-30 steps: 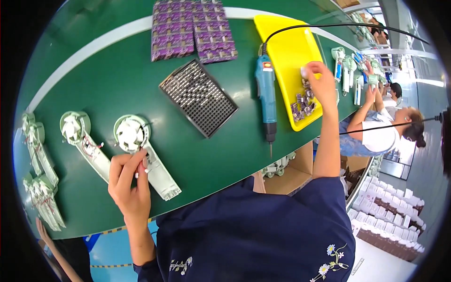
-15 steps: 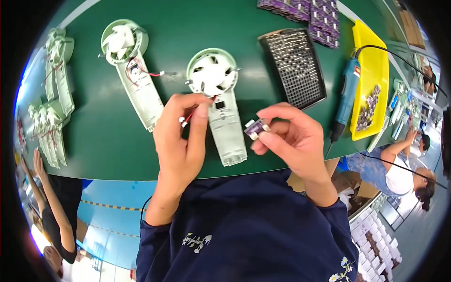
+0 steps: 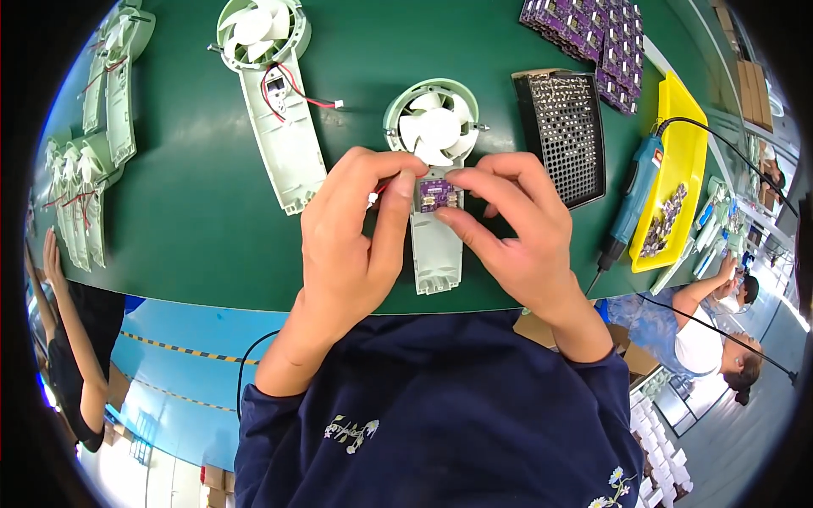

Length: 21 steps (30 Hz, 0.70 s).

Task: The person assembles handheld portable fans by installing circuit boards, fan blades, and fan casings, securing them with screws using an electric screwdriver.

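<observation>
A pale green handheld fan housing (image 3: 436, 254) lies in front of me, its white fan blades (image 3: 430, 129) at the far end. My right hand (image 3: 521, 229) pinches a small purple circuit board (image 3: 436, 195) by its right edge, against the upper part of the handle. At the board's left, my left hand (image 3: 356, 224) is closed, thumb and forefinger pinching the red and black fan wires near the blades. A white wire connector (image 3: 373, 198) sticks out beside the left thumb. The fingertips partly hide the wires and the board's edges.
A second fan housing (image 3: 284, 140) lies to the left, with more housings (image 3: 118, 110) at the far left. On the right are a black tray of screws (image 3: 566, 140), purple board panels (image 3: 622, 59), a blue electric screwdriver (image 3: 633, 190) and a yellow bin (image 3: 690, 152). Other people sit at both sides.
My right hand has carried the circuit board left from beside the housing onto its handle. My left hand keeps its pinch at the wires. The whole view has shifted somewhat.
</observation>
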### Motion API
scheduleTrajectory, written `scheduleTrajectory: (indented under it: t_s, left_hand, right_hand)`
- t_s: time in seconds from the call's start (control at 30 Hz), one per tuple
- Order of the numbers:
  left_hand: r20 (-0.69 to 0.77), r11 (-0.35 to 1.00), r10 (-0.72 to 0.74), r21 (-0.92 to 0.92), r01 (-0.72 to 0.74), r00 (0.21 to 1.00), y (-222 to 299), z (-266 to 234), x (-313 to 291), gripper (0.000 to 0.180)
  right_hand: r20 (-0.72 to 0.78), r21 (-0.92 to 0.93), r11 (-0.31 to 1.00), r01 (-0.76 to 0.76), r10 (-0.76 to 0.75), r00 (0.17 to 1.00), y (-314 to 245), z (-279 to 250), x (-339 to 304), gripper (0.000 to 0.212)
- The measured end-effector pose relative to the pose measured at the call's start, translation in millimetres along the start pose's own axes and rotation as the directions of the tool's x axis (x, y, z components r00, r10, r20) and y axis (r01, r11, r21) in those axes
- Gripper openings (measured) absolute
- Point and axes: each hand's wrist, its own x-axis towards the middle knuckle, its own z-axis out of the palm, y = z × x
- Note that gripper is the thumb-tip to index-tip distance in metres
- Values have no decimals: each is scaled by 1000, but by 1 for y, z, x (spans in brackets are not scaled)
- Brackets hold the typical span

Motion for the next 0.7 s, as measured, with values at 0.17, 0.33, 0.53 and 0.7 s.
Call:
scheduleTrajectory:
  t_s: [0.17,0.33,0.53,0.7]
  left_hand:
    - [-12,998,21,57,-21,1000,0,-1,1,10]
    - [-4,997,32,72,-32,999,0,0,2,9]
    - [-9,996,42,84,-41,999,0,0,1,9]
    - [1,996,32,85,-32,999,2,0,2,10]
  right_hand:
    - [41,-276,938,211,-208,977,-8,-4,6,36]
    - [143,-344,888,306,-272,952,-8,-18,17,36]
    - [331,-400,826,397,-273,903,-10,-27,27,34]
    - [397,-396,812,428,-269,877,-9,-31,31,32]
